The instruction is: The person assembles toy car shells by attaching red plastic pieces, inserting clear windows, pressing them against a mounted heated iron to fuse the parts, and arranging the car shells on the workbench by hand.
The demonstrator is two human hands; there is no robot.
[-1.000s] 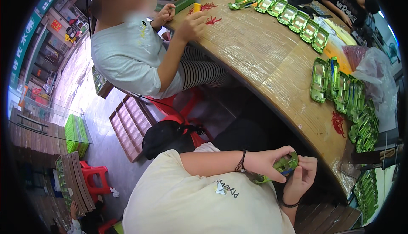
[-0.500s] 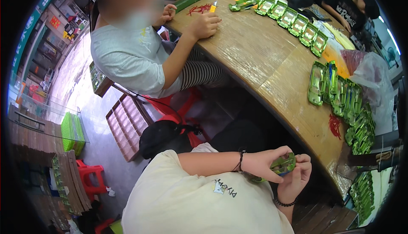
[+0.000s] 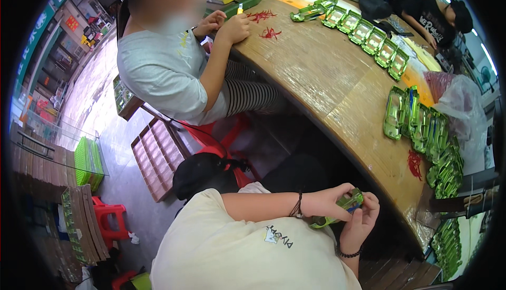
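Close to my chest, I hold a shiny green plastic case (image 3: pixel 350 200) with a bit of blue on it. My left hand (image 3: pixel 329 201), with a dark cord at the wrist, grips the case with thumb and fingers. On the other side of it my right hand (image 3: pixel 363 220), wearing a beaded bracelet, has its fingers bent around the edge. Part of the green piece shows below my left wrist. The fingers cover much of the case, so its inner side is hard to make out.
Similar green cases (image 3: pixel 435 137) are heaped on the wooden table (image 3: pixel 316 79) at right, beside red strips (image 3: pixel 415 164). A row of open green cases (image 3: pixel 361 30) runs along the far side. At left, a co-worker (image 3: pixel 163 74) holds a yellow cutter (image 3: pixel 240 8). A red stool (image 3: pixel 113 219) stands behind.
The case in my hands has tilted, and my fingers have shifted slightly on it. The co-worker's hand with the cutter has moved left, and a small pile of red strips now shows beside it.
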